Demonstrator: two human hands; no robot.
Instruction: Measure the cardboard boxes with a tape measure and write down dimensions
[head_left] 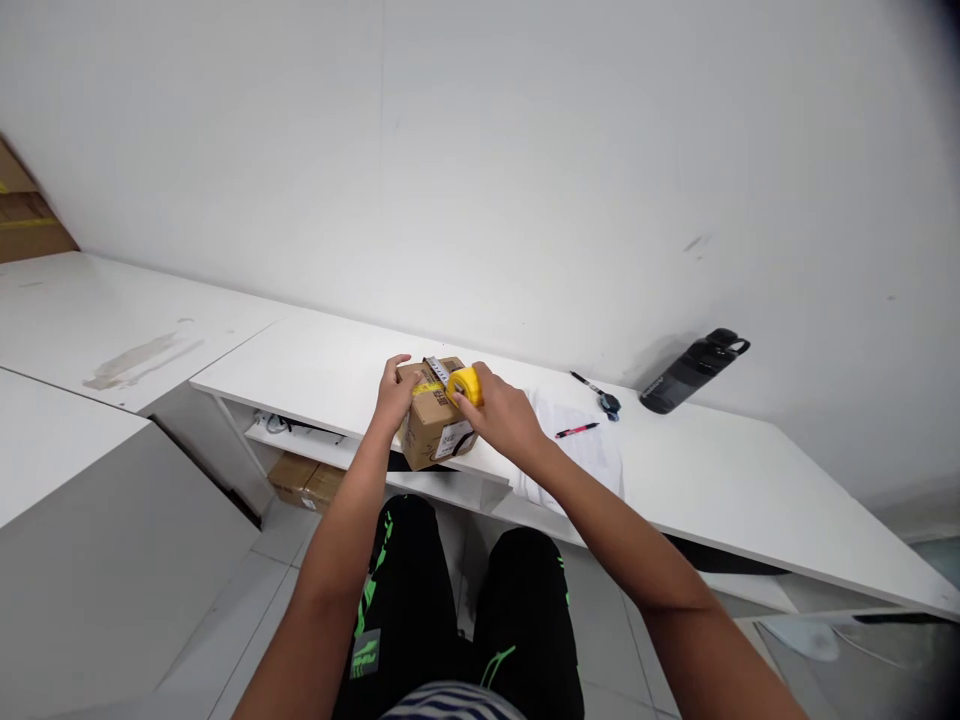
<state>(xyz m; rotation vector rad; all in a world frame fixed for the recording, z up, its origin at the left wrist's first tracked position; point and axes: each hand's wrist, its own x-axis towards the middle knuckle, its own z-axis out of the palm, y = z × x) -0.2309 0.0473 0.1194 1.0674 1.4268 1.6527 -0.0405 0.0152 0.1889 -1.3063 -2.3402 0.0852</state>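
Yellow tape measure apparently against carton

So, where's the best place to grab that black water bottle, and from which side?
Probably around the middle: the black water bottle appears to stand on its base, and its cylindrical body should suit a wrapped hand. I'd come from the near side of the desk, as the wall is close behind.
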